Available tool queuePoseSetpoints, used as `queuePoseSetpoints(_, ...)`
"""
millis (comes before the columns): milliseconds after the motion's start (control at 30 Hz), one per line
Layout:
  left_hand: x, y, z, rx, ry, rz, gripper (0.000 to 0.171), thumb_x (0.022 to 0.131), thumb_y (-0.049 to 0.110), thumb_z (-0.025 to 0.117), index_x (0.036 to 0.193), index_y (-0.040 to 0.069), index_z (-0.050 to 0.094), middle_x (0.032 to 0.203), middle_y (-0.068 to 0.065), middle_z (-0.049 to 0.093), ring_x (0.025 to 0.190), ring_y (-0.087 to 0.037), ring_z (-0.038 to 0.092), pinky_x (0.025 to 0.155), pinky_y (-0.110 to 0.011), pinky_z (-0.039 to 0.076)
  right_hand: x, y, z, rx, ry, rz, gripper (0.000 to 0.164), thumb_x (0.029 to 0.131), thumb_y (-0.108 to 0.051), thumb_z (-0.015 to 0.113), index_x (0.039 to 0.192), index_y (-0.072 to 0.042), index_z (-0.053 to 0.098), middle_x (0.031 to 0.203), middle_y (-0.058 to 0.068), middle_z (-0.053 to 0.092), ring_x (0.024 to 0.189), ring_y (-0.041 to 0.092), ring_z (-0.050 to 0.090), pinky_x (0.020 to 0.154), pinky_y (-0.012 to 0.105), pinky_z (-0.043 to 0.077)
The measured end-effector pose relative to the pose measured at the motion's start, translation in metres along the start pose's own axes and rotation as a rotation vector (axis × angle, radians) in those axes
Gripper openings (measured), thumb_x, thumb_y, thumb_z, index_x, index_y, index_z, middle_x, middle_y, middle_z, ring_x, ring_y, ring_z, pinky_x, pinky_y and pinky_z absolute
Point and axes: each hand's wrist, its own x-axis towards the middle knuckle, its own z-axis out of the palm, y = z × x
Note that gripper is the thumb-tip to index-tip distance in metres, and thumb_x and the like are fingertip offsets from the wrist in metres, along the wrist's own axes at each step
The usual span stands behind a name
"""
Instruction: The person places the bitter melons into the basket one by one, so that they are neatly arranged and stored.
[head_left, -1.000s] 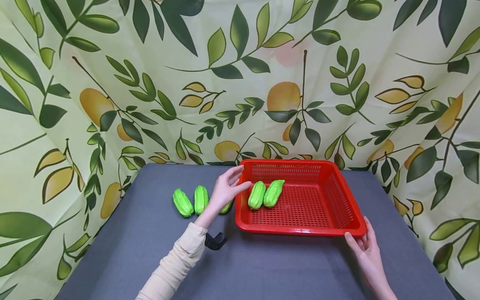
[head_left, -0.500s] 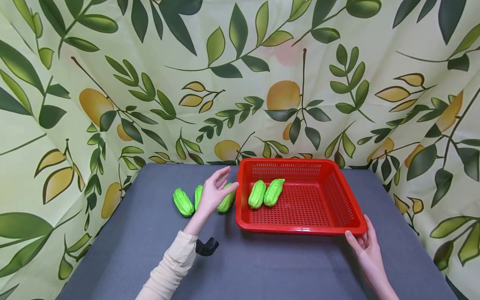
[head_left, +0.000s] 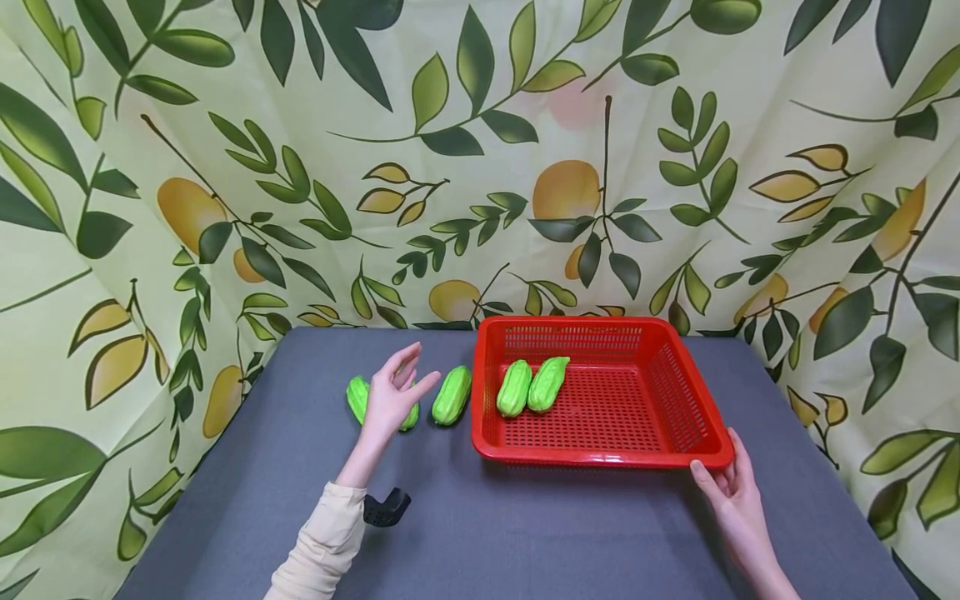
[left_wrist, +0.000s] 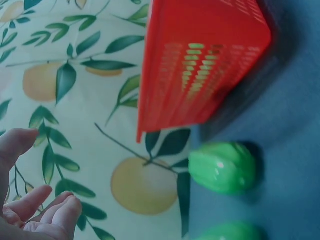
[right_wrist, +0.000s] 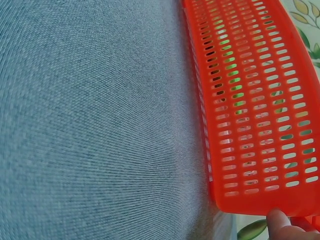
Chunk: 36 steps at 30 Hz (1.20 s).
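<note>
My left hand [head_left: 390, 400] hovers over the table with its fingers apart and holds nothing. Behind it are two bright green, ridged gourds: the left gourd [head_left: 357, 398] and the middle gourd [head_left: 409, 418], both partly hidden. Just to the hand's right lies a third gourd [head_left: 452, 396], close to the left wall of the red plastic basket [head_left: 592, 458]; the left wrist view also shows this gourd [left_wrist: 222, 167]. Inside the basket, two gourds [head_left: 513, 389] lie side by side at the left. My right hand [head_left: 738, 508] grips the basket's front right corner, thumb on the rim.
A grey cloth covers the table [head_left: 555, 533]. Behind and at both sides hangs a fabric backdrop [head_left: 480, 167] printed with leaves and fruit, close to the basket's back edge. A black strap piece [head_left: 387, 507] juts from the left wrist.
My left hand has drawn back leftward from the basket's left rim, uncovering the right gourd and covering part of the other two. The right hand and the basket have stayed put.
</note>
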Motion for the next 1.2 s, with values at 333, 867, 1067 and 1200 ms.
queuePoseSetpoints(333, -0.007, -0.017, -0.032, 0.058, 0.087, -0.084, 0.059, 0.085, 0.011, 0.071, 0.138, 0.004, 0.046, 0.144, -0.015, 0.045, 0.136, -0.027, 0.042, 0.109, -0.031, 0.037, 0.001, -0.001, -0.001, -0.006, 0.004, -0.001, 0.085, 0.095, -0.013, 0.056, 0.153, -0.018, -0.005, 0.158, 0.022, 0.004, 0.103, -0.020, 0.041, 0.080, -0.004, 0.039)
queuePoseSetpoints(867, -0.014, -0.039, -0.069, 0.199, 0.209, -0.145, 0.063, 0.087, 0.016, 0.068, 0.141, -0.003, 0.039, 0.147, -0.024, 0.037, 0.137, -0.034, 0.037, 0.112, -0.037, 0.034, 0.003, 0.001, -0.001, 0.033, -0.005, -0.054, 0.084, 0.094, -0.008, 0.056, 0.154, -0.017, -0.002, 0.158, 0.019, 0.008, 0.104, -0.018, 0.043, 0.081, -0.003, 0.040)
queuePoseSetpoints(1067, -0.012, -0.056, -0.070, 0.311, 0.237, -0.177, 0.063, 0.089, 0.020, 0.067, 0.141, -0.003, 0.039, 0.147, -0.025, 0.038, 0.136, -0.036, 0.038, 0.111, -0.040, 0.036, 0.003, 0.002, -0.001, 0.010, 0.001, -0.028, 0.084, 0.094, -0.011, 0.056, 0.154, -0.017, -0.003, 0.158, 0.022, 0.006, 0.103, -0.019, 0.042, 0.080, -0.004, 0.040)
queuePoseSetpoints(1200, -0.011, -0.069, -0.069, 0.400, 0.253, -0.209, 0.066, 0.088, 0.025, 0.066, 0.141, -0.003, 0.039, 0.146, -0.025, 0.039, 0.133, -0.039, 0.040, 0.109, -0.045, 0.037, 0.001, 0.003, -0.001, -0.007, 0.004, -0.007, 0.085, 0.094, -0.013, 0.057, 0.153, -0.018, -0.004, 0.157, 0.024, 0.005, 0.103, -0.019, 0.041, 0.080, -0.004, 0.040)
